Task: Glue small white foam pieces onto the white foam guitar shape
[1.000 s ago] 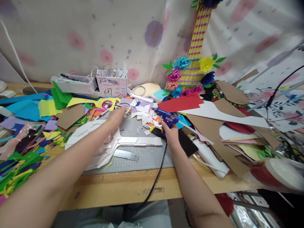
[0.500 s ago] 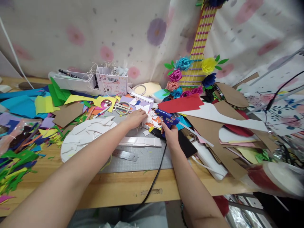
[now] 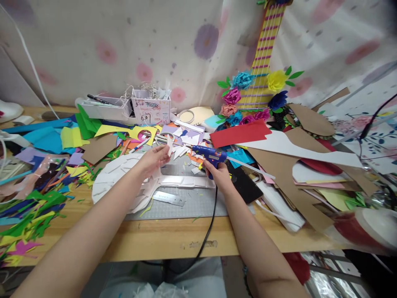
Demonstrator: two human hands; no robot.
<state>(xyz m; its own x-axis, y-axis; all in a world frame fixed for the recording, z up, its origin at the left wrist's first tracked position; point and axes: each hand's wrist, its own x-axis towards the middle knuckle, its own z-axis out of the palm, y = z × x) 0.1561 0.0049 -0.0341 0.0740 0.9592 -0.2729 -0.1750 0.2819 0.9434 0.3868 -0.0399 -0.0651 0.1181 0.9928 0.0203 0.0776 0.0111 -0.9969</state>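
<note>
My left hand (image 3: 154, 160) pinches a small white paper piece (image 3: 170, 145) upright between thumb and fingers, above the cutting mat. My right hand (image 3: 219, 171) grips a blue hot glue gun (image 3: 209, 154), its nozzle pointing left toward that piece; a glue stick (image 3: 248, 165) sticks out of its back. Below my left hand lies a white guitar-like shape (image 3: 113, 176) covered in overlapping paper pieces, partly hidden by my forearm. Its long neck (image 3: 189, 182) reaches right. A metal ruler (image 3: 169, 198) lies just in front of the neck on the grey cutting mat (image 3: 198, 205).
Coloured paper scraps (image 3: 40, 211) heap on the left. Behind stand a white box (image 3: 151, 109) and a yellow-necked paper guitar (image 3: 262, 62) with paper flowers. Cardboard (image 3: 282, 178) and a black phone-like slab (image 3: 245, 182) lie on the right. The gun's black cord (image 3: 209, 231) hangs over the table edge.
My left hand has moved left and nearer from the scrap pile, lifting a small white paper piece. The glue gun has shifted slightly left. The view has turned slightly.
</note>
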